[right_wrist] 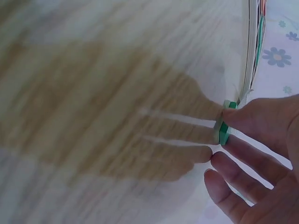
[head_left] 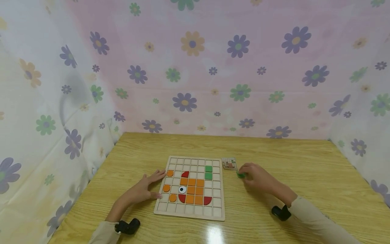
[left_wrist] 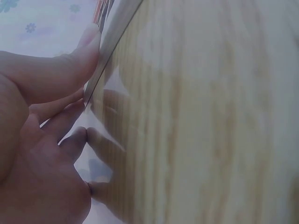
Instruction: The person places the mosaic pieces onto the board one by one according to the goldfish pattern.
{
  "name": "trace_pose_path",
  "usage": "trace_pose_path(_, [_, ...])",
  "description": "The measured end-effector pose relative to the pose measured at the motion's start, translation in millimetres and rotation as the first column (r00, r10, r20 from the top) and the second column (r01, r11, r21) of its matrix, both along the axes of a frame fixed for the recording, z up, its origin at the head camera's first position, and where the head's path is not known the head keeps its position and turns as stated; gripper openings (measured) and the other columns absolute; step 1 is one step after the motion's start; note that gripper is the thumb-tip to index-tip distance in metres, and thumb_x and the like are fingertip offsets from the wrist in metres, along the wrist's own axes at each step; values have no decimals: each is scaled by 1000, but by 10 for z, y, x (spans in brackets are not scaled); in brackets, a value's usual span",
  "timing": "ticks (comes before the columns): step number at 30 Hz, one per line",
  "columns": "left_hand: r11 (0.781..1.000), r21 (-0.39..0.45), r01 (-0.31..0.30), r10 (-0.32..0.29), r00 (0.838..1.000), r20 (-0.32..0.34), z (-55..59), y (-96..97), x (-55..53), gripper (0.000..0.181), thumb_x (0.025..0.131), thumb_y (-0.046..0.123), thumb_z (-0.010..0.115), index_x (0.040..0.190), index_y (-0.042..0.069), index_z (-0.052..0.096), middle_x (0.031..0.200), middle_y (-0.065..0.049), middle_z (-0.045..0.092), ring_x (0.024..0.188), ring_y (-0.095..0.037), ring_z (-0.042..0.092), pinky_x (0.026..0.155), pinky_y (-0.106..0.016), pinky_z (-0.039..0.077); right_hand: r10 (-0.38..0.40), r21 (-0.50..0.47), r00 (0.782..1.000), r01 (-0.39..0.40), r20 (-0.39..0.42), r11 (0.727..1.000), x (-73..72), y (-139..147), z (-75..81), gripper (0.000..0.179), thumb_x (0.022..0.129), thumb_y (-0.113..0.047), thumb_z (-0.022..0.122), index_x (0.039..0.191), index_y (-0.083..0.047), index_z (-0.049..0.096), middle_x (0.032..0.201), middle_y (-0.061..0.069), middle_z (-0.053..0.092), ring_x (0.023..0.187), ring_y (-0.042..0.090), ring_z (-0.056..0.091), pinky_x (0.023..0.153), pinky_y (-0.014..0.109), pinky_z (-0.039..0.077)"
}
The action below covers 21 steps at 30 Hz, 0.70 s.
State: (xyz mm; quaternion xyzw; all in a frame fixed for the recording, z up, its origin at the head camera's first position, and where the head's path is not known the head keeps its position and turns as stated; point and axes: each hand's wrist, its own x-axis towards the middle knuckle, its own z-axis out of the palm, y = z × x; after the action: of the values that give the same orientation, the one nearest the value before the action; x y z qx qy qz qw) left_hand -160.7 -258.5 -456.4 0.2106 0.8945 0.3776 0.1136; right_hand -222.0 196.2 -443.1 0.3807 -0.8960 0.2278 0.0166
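A square wooden grid board lies on the table, bearing orange squares, orange discs, red quarter-round pieces, an eye piece and two green squares. My left hand rests at the board's left edge, fingers spread, thumb and fingertips touching the rim; the left wrist view shows the thumb against it. To the right of the board, my right hand pinches a green piece between thumb and fingers, low at the tabletop. Fingers partly cover that piece in the head view.
A small picture card with a gridded pattern lies against the board's upper right side. The wood-grain table is backed by a flowered cloth. Black wrist cameras sit on both wrists.
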Motion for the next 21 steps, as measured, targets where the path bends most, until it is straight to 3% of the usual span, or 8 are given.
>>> trace_pose_path(5, [1000,8,4,-4,1000,1,-11,-1,-6,81,80,28,75,148,10,34,154,-10,25,142,-36,10,106,-64,-10,-17,-13,1000,17,9,1000,-4,23,-32,18,77,6,69,93,-2,72,90,2,63,78,16,60,65,28,52])
trace_pose_path(11, [1000,6,5,-5,1000,-2,-11,-1,-1,81,80,28,75,148,10,34,154,-10,25,142,-36,10,106,-64,-10,-20,-28,1000,21,21,999,-1,34,-51,18,75,10,66,90,-1,71,88,4,62,69,8,55,57,22,48])
trace_pose_path(21, [1000,18,13,-13,1000,6,10,-7,13,80,81,26,74,147,8,34,154,-13,25,141,-38,10,105,-65,-11,-27,-77,996,34,82,996,37,17,-18,22,74,14,60,90,1,69,88,6,59,64,5,49,51,22,44])
